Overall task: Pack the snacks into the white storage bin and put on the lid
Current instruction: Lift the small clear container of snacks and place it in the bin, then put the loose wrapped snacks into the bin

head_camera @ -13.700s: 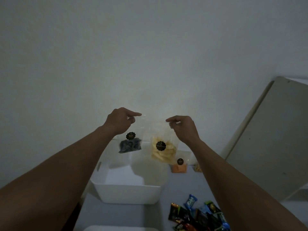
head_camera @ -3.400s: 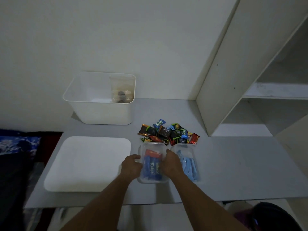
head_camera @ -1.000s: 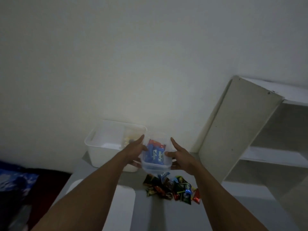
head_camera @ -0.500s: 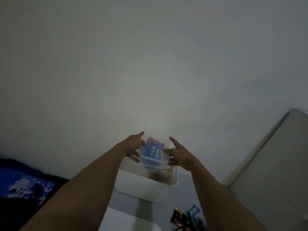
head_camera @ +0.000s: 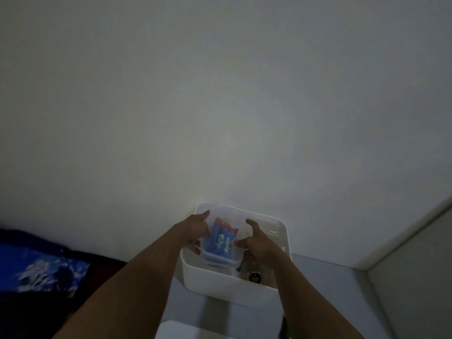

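Observation:
The white storage bin (head_camera: 220,286) stands on the grey table against the wall. Inside its opening is a clear plastic tub (head_camera: 221,244) filled with blue and red snack packets. My left hand (head_camera: 195,232) grips the tub's left side and my right hand (head_camera: 256,243) grips its right side, thumbs above and fingers curled beneath. The tub is tilted and partly below the bin's rim. Clear snack pouches with a dark round label (head_camera: 255,276) lie in the bin's right part. A corner of the white lid (head_camera: 181,330) shows at the bottom edge.
A white shelf unit's side panel (head_camera: 411,277) rises at the right. Dark blue patterned cloth (head_camera: 41,270) lies to the left of the table. The plain wall fills the upper view. The loose snack pile is out of view.
Both hands carried the clear tub from the table up and over to the bin, then lowered it into the bin's opening. The camera tilted toward the wall.

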The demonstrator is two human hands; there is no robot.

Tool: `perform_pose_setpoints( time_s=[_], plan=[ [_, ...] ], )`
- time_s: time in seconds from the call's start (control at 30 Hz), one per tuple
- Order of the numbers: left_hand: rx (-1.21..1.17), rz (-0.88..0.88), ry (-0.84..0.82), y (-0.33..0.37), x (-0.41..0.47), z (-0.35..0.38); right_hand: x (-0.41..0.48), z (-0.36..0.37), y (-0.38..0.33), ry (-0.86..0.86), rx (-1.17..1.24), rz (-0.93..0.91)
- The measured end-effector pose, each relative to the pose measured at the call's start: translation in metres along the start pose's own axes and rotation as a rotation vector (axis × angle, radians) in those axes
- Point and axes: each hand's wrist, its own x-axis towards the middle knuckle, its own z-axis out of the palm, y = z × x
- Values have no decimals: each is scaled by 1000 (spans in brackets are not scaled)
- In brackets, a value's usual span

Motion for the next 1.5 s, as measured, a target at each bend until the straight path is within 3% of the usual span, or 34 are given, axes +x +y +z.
perform_pose_setpoints(
  time_s=[0.2,0.4,0.53,0.7,0.93,1.0,1.13,1.27,1.5],
  plan=[
    [22,-42,93,-20,37,11,34,18,24,26,14,44],
    [246,-6,157,-27,57,25,38,34,34,28,86,140],
    [189,-15,153,-43,70,29,45,40,41,-8,65,137],
    [68,-72,144,-56,84,33,47,45,37,-24,-48,17],
    [162,-59,207,-59,88,39,58,47,35,46,-106,-213],
    [176,-50,213,-56,86,39,70,48,39,65,-110,-230],
    [274,37,172,-37,72,41,107,37,67,-68,-278,-177],
    [339,73,183,-7,43,47,25,27,-7,-3,-384,-156],
    [629,169,381,20,-18,87,-46,-17,-15,158,-645,-140]
  ],
)
